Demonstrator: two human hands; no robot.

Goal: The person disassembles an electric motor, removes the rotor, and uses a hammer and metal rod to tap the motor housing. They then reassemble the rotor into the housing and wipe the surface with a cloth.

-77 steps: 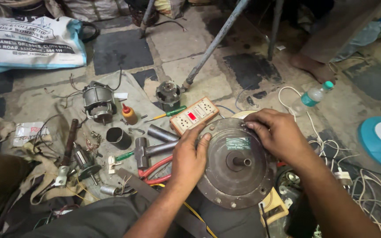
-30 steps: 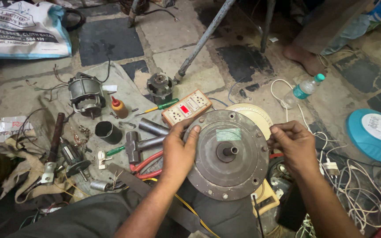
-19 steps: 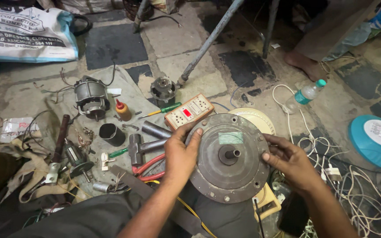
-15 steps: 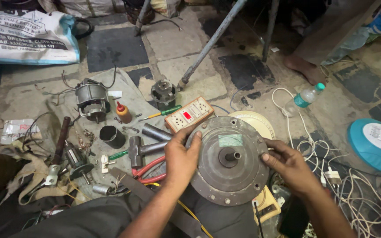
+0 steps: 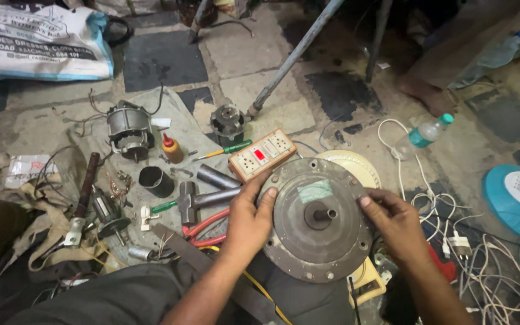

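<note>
Round motor housing (image 5: 320, 219) held over the lap, left hand (image 5: 245, 219) and right hand (image 5: 395, 222) clamped on opposite rims, cover not yet opened, hammer (image 5: 203, 198) untouched on the floor.

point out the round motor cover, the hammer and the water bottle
round motor cover (image 5: 308, 241), head view, on its flat grey face
hammer (image 5: 189, 202), head view, on its metal head
water bottle (image 5: 424, 133), head view, on its clear body
</note>
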